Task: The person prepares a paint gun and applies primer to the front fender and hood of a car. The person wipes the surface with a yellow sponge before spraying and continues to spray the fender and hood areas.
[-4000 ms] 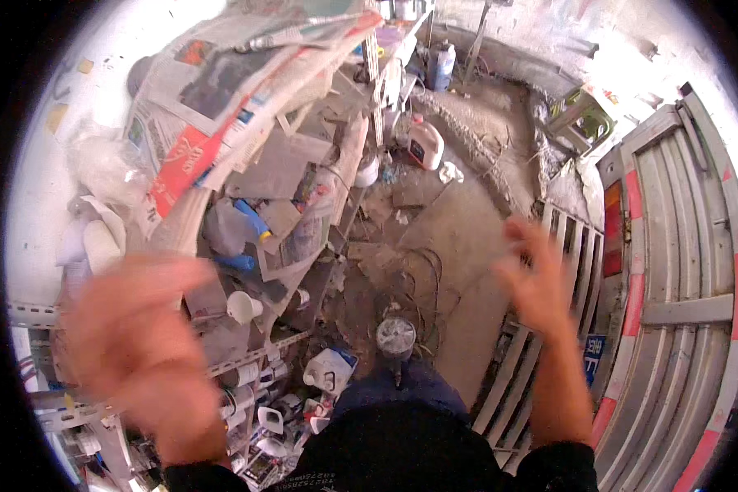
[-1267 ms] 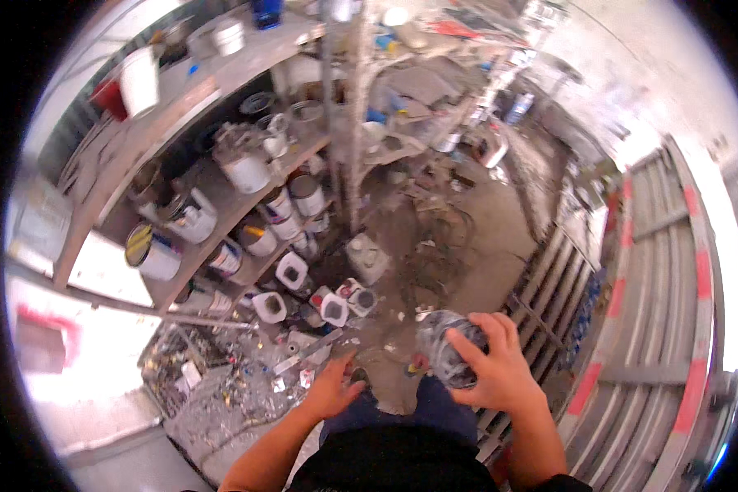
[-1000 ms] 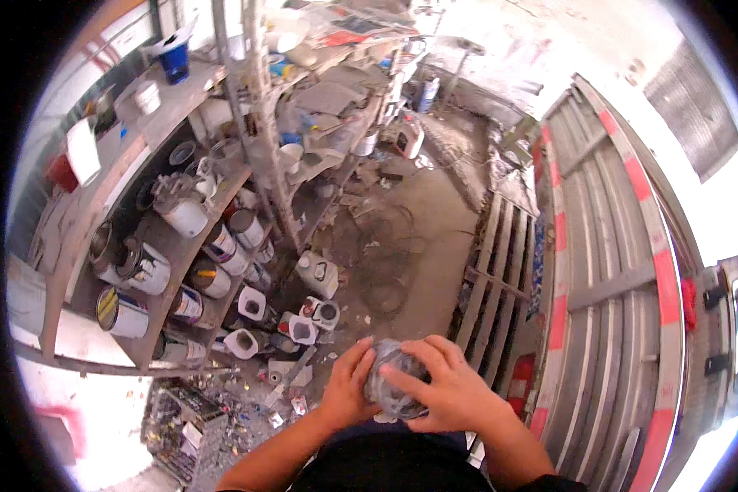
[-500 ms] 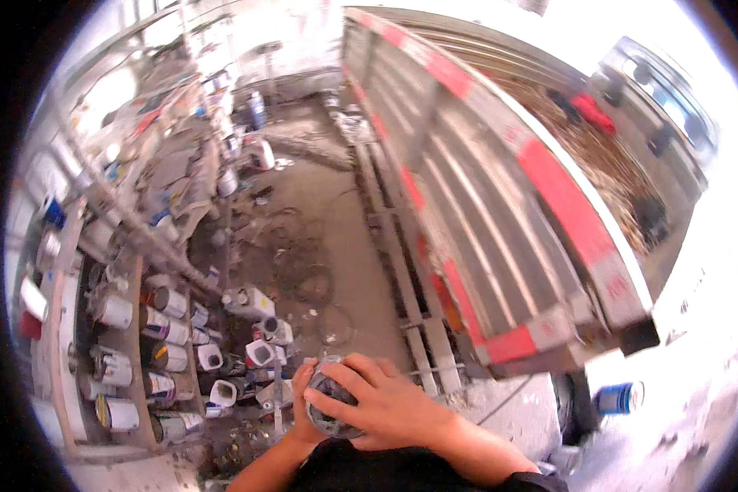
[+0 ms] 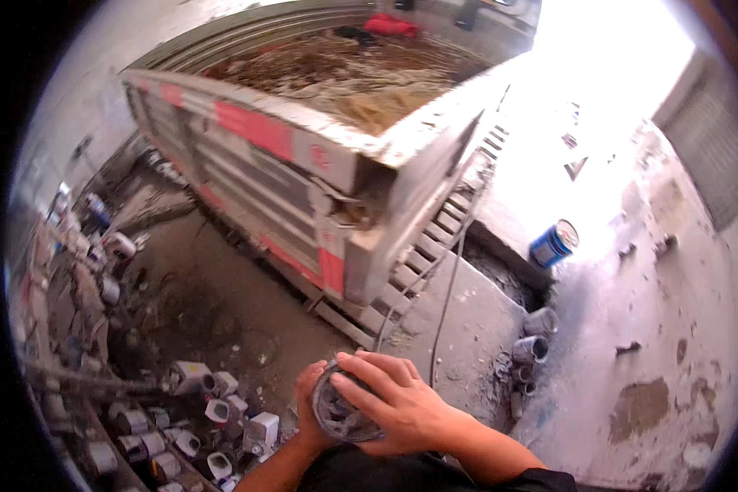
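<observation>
Close to my body at the bottom centre is a round, grey-smeared can (image 5: 333, 418), its circular rim facing up. Along its left side wraps my left hand (image 5: 308, 403), the fingers partly hidden behind the can. My right hand (image 5: 406, 406) reaches over the top and grips it from the right, fingers spread across the rim. Both hands are closed on this one can. What is inside it, under the fingers, cannot be made out clearly.
Ahead stands a truck bed (image 5: 246, 176) with red and white side strips and a debris load. Used paint cans and jugs (image 5: 262, 430) crowd the lower left. A blue can (image 5: 554, 243) stands to the right, near several dirty tins (image 5: 530, 349). A cable (image 5: 444, 316) crosses the ledge.
My view has swung right, so the truck bed and the shelf of cans have shifted left in the picture. Both hands keep their hold on the can.
</observation>
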